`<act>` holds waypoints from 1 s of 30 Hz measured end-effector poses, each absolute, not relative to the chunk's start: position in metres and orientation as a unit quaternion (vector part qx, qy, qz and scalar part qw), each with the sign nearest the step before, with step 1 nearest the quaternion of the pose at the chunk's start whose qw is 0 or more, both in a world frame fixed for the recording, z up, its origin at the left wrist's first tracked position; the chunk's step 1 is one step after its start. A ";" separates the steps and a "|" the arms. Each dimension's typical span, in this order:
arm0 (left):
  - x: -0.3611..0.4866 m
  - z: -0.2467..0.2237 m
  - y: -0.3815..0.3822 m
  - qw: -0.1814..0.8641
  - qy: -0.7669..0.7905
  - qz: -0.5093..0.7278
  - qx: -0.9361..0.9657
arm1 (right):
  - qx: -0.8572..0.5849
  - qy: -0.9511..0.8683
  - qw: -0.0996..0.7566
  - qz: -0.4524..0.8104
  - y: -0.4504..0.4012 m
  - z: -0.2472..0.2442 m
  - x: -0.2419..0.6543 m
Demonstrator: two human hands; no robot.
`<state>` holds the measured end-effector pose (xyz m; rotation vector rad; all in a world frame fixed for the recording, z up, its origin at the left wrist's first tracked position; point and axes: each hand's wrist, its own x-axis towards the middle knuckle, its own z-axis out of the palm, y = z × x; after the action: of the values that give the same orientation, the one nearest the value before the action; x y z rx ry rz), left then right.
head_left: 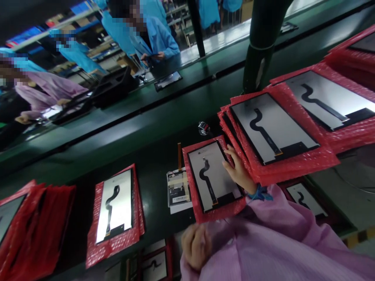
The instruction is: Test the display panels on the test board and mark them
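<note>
My right hand [238,171] rests palm down on the right edge of an LCD panel [215,175], its fingers stretched out and apart. That panel has a grey back with a curved black flex cable and lies on a red bubble-wrap sheet [199,212]. Close to my body, my left hand [196,246] is curled closed; whether anything is inside its fingers is hidden. Beside the panel's left edge lies a flat device part [178,187] with a label, tape and an orange ribbon, partly covered by the red sheet.
To the right, panels on red bubble wrap [275,128] form overlapping stacks. On the left are another panel [115,207] and a pile of red wrap [49,230]. A small round metallic object [203,128] sits behind. Co-workers [155,39] work across the green bench. A dark post [260,47] stands at back right.
</note>
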<state>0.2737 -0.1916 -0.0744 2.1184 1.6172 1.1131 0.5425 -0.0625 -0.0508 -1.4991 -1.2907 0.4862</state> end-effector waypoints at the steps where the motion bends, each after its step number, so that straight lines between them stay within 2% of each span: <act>1: 0.283 -0.068 -0.180 0.117 0.543 0.373 0.743 | -0.630 -0.537 0.525 0.199 -0.062 -0.051 0.544; 5: 0.312 -0.049 -0.145 0.073 0.490 0.275 0.824 | -0.642 -0.536 0.513 0.194 -0.060 -0.047 0.549; 10: 0.327 -0.047 -0.146 0.054 0.498 0.264 0.824 | -0.617 -0.595 0.466 0.220 -0.064 -0.043 0.552; 13: 0.330 -0.044 -0.148 0.056 0.503 0.260 0.822 | -0.610 -0.660 0.380 0.217 -0.086 -0.037 0.552; 16: 0.323 -0.035 -0.139 0.085 0.504 0.289 0.810 | -0.618 -0.710 0.258 0.216 -0.123 -0.025 0.554; 20: 0.291 -0.033 -0.115 0.069 0.592 0.327 0.734 | -0.610 -0.753 0.145 0.200 -0.163 -0.013 0.554; 25: 0.254 -0.056 -0.100 0.095 0.638 0.225 0.730 | -0.609 -0.777 0.133 0.091 -0.170 -0.017 0.545; 30: 0.225 -0.063 -0.095 0.066 0.645 0.218 0.730 | -0.600 -0.786 0.135 0.061 -0.159 -0.020 0.527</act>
<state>0.2254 -0.0952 -0.0635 2.1997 1.9447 0.6562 0.5267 -0.1586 -0.0201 -1.7373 -2.2785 0.1755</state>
